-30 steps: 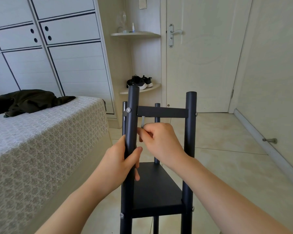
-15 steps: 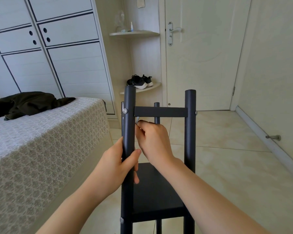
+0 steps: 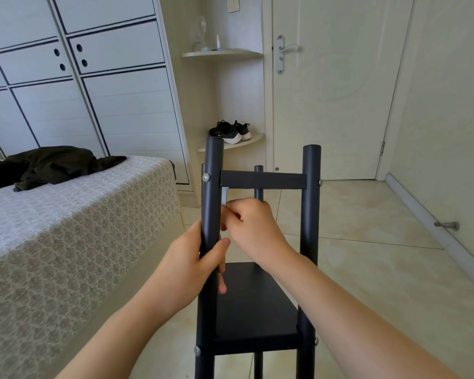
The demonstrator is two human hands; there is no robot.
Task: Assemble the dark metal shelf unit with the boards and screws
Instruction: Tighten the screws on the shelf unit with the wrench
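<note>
Shelf [image 3: 257,305] of stiff, smooth metal, likely light — best gripped at the left post [image 3: 212,192], left hand [image 3: 195,258] curled round it; right hand [image 3: 253,231] pinching a key [image 3: 225,195] under the rail [image 3: 260,180].

bed [image 3: 66,228] close left of the shelf unit [image 3: 257,305], open floor [image 3: 381,269] right, perhaps behind

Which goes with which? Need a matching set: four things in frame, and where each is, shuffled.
1 left hand
2 right hand
3 sneakers
4 dark garment

A on the bed
B on the lower corner shelf
C grips the near left post
D pinches a silver tool under the top board

Pairs: 1-C, 2-D, 3-B, 4-A
</note>
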